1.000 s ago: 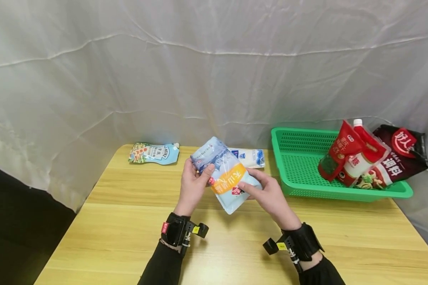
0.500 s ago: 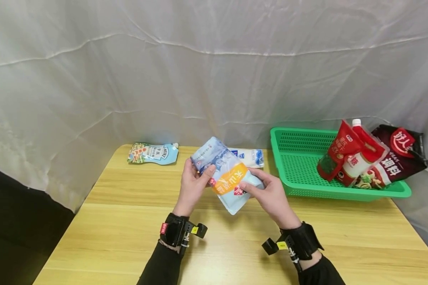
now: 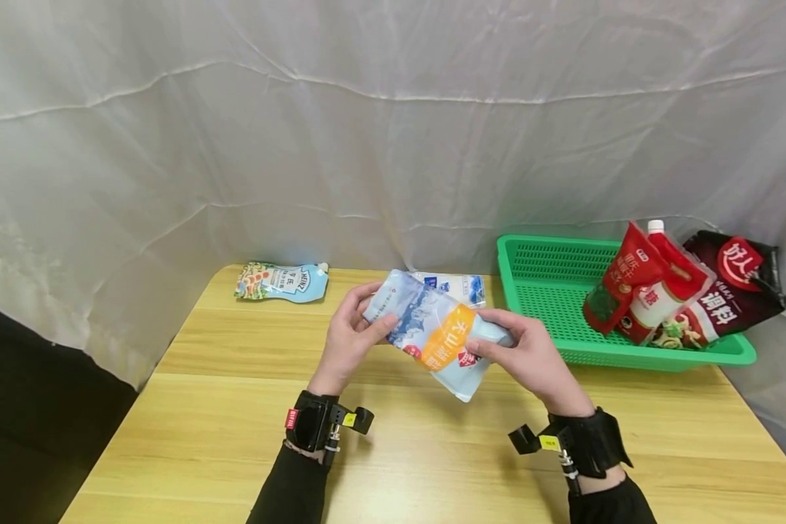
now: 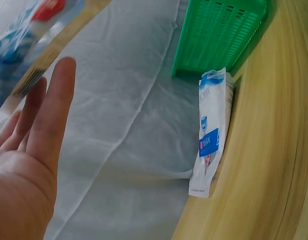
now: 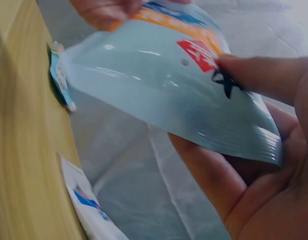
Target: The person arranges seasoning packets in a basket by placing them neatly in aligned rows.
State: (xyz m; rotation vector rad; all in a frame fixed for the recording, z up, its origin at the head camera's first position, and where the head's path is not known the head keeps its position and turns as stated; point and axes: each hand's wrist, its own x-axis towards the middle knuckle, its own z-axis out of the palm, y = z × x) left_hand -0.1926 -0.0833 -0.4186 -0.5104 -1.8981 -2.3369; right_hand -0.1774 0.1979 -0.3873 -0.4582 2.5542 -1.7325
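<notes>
Above the table, both hands hold a light-blue salt pouch (image 3: 426, 327) with an orange band and a mountain picture. It is tilted, its printed front facing up. My left hand (image 3: 350, 335) is at the upper left end, thumb on the front and fingers behind. In the left wrist view, that hand's fingers (image 4: 59, 100) reach along the pouch's barcoded back. At the other end, my right hand (image 3: 530, 356) pinches the pouch, its thumb near the red logo. Behind the pouch a white-and-blue packet (image 3: 461, 287) lies on the table, partly covered in the head view.
A green basket (image 3: 589, 356) stands at the back right, with red pouches (image 3: 629, 280) and a dark seasoning bag (image 3: 727, 291) leaning in its right side. A Heinz pouch (image 3: 282, 282) lies at the back left of the wooden table (image 3: 223, 429). Grey cloth (image 3: 367, 145) hangs behind.
The salt pouch has shifted right and slightly down, and turned nearer to level. My right hand has moved right with it; the left hand's fingers have shifted at its upper end.
</notes>
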